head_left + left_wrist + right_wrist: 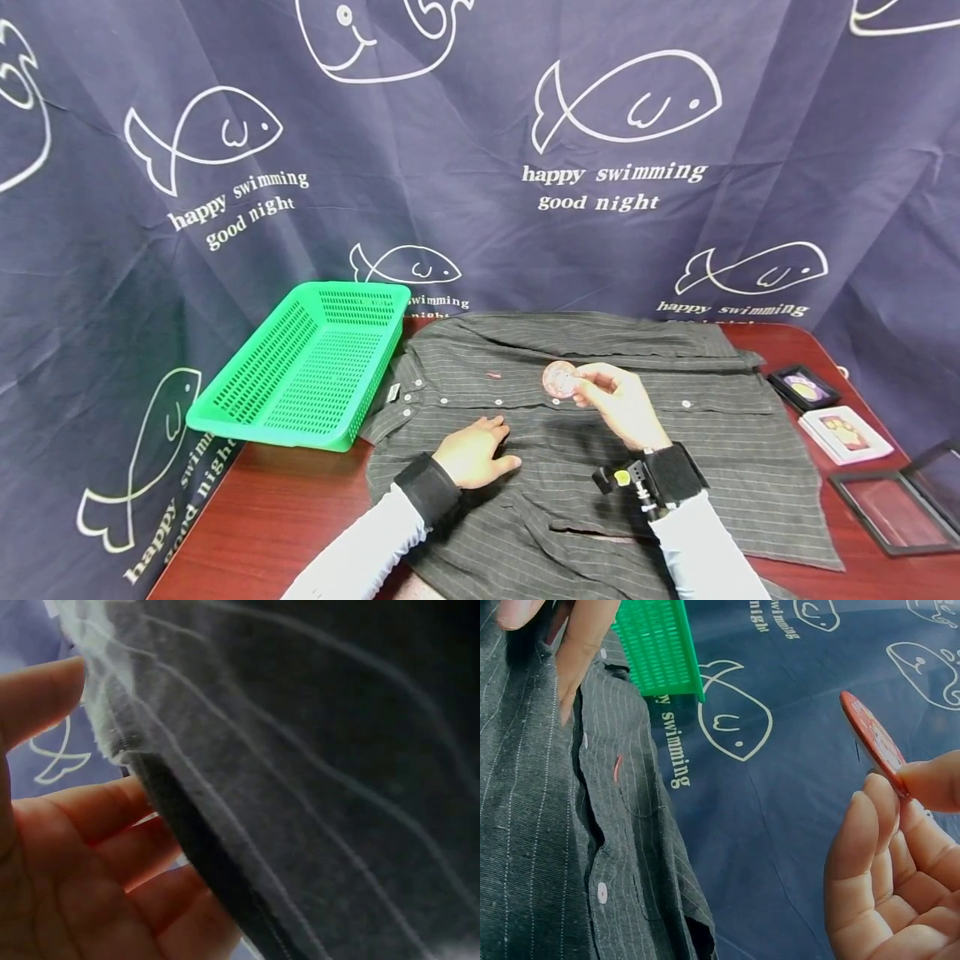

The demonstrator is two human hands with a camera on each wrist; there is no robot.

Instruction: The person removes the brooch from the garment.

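Observation:
A dark grey pinstriped shirt [720,450] lies across the table, its buttoned front facing up. Above its placket, my right hand [618,408] pinches a round pinkish-red badge [558,379] between thumb and fingers. Seen nearly edge-on in the right wrist view, the badge [871,735] has a thin dark line at its back, like a pin. My left hand [471,454] is at the shirt front just below the button line, fingers straight and thumb apart. In the left wrist view the shirt cloth [300,780] hides its fingertips.
A green plastic basket [300,435] stands at the left. A small red mark [493,375] shows on the shirt. On the right lie a black case [804,387], a white case [846,435] with a paw design, and an opened clear-windowed black case [892,512]. Behind hangs a blue fish-print curtain [480,167].

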